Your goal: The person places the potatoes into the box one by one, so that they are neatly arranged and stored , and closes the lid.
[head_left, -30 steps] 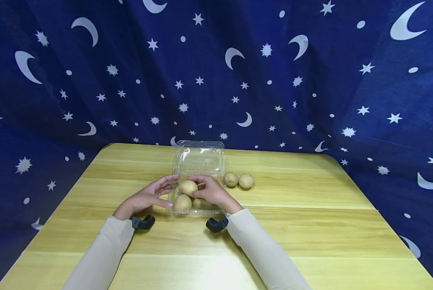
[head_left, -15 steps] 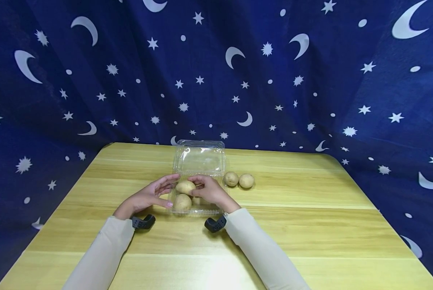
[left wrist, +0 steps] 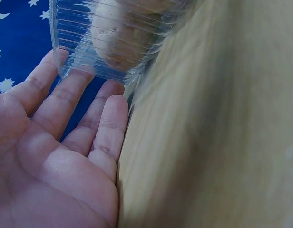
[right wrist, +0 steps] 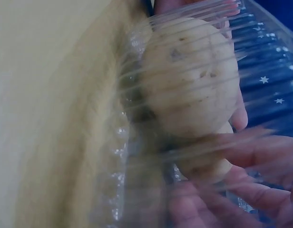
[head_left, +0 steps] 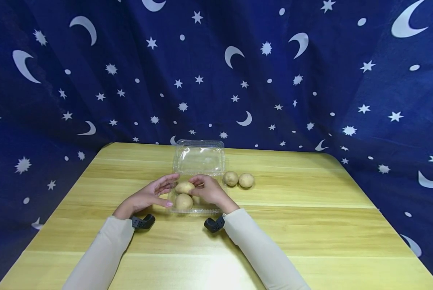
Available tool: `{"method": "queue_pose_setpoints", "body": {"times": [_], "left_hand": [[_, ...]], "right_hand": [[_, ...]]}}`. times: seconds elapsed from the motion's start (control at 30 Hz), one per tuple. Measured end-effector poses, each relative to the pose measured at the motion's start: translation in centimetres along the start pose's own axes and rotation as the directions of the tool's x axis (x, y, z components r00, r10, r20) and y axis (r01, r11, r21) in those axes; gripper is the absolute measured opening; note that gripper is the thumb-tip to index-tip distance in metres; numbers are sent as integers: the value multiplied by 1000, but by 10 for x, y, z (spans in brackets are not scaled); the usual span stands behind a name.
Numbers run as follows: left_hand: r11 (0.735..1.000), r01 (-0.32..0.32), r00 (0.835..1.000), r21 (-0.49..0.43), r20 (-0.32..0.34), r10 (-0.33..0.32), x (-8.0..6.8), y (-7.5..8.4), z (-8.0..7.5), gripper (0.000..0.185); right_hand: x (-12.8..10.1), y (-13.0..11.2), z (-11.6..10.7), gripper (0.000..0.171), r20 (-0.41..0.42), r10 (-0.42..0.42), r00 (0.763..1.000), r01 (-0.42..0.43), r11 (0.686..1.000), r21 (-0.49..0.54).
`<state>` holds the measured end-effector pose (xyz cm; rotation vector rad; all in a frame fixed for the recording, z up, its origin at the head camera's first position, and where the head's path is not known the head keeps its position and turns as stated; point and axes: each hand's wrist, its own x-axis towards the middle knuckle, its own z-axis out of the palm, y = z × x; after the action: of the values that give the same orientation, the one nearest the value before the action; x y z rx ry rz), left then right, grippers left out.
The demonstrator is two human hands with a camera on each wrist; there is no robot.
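Note:
A clear plastic clamshell box sits mid-table with its lid standing open behind it. Two potatoes lie inside. My right hand grips the rear potato low in the box, above the front potato. My left hand is open, its straight fingers touching the box's ribbed left wall. In the right wrist view a potato shows through the ribbed wall, with my fingers round another behind it.
Two more potatoes lie on the wooden table just right of the box. A dark blue cloth with stars and moons hangs behind and around the table. Black wrist mounts sit at both cuffs.
The potato in my right hand has shifted slightly left and down into the box. My left hand has stayed against the box's side.

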<state>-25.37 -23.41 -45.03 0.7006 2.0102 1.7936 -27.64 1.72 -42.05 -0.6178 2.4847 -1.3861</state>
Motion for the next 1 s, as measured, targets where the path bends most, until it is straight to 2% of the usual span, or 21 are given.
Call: {"method": "queue_pose_setpoints", "body": {"times": [0.57, 0.8, 1.0], "left_hand": [[1000, 2, 1000, -2, 1, -2, 0, -1, 0, 94], [1000, -5, 1000, -5, 3, 5, 0, -1, 0, 94], [1000, 0, 1000, -4, 1, 0, 0, 0, 0, 94]], "right_hand": [[-5, -6, -2, 30, -26, -8, 1000, 7, 999, -39], [-10, -3, -9, 28, 19, -87, 996, 87, 996, -28], [-16, 0, -16, 29, 25, -155, 988, 154, 987, 40]]}}
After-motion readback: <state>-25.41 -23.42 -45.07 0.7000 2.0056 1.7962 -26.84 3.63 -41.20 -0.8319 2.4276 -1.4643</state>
